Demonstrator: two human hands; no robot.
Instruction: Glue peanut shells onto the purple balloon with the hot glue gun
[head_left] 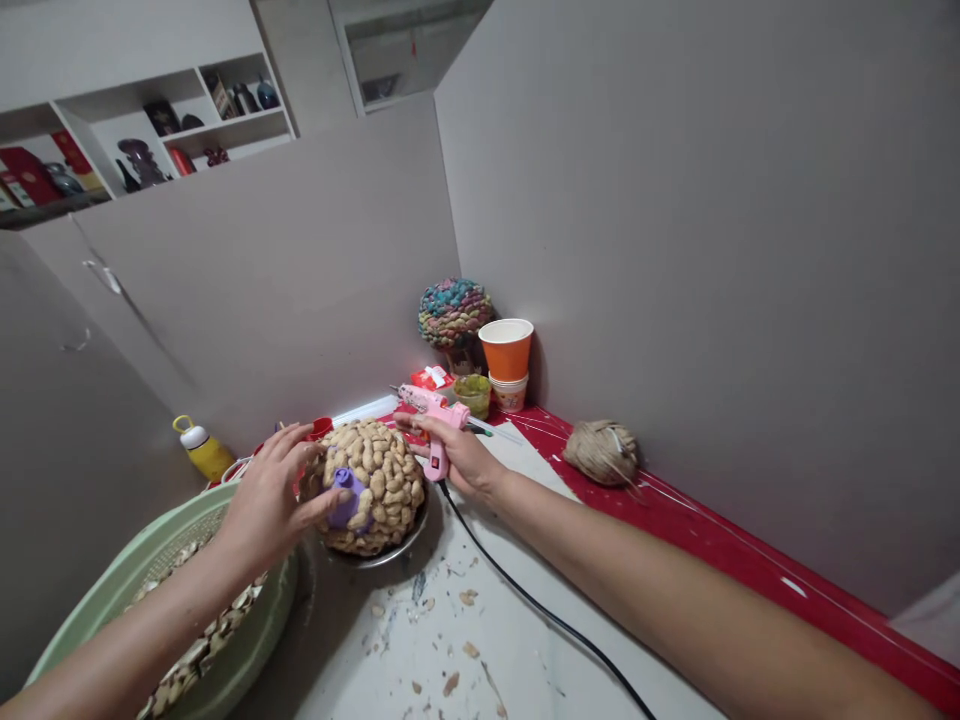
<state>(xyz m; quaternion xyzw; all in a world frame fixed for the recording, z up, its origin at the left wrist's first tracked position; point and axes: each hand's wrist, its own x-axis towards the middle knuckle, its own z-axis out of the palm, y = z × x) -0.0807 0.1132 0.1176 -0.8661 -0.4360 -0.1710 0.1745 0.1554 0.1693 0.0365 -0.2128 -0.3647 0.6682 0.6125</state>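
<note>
While the right hand [469,460] grasps 1 pink glue gun [437,440] by its handle, the left hand [276,490] lies with fingers spread, unclenched, against 1 peanut-covered ball [386,480]. Ball: 1 purple patch [346,513], seated in 1 metal bowl [405,546], beside 1 green basin [281,602].

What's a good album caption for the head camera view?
Left hand against a peanut-covered ball with a purple patch; right hand holding a pink glue gun.

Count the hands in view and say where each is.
2: the left hand at the peanut-covered ball, the right hand holding the pink glue gun. None seem hidden.
</note>
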